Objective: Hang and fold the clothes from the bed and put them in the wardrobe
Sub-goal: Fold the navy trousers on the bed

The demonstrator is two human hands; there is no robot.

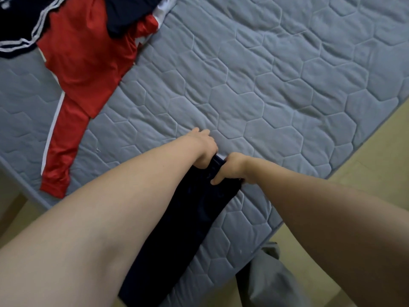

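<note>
A dark navy garment (183, 229) lies in a long narrow strip on the grey quilted bed (276, 89), running from the middle of the bed to its near edge. My left hand (204, 147) grips the far end of the strip on its left side. My right hand (230, 168) grips the same end on its right side, thumb pressed onto the cloth. A small white edge shows just past the garment's far end. A red jacket with white stripes (81, 69) lies spread at the upper left, one sleeve reaching the bed's left edge.
More dark navy clothes with white stripes (20, 23) are heaped at the top left, partly over the red jacket. Grey trousers on my legs (272, 282) show at the bottom. Pale floor (380, 156) borders the bed on the right.
</note>
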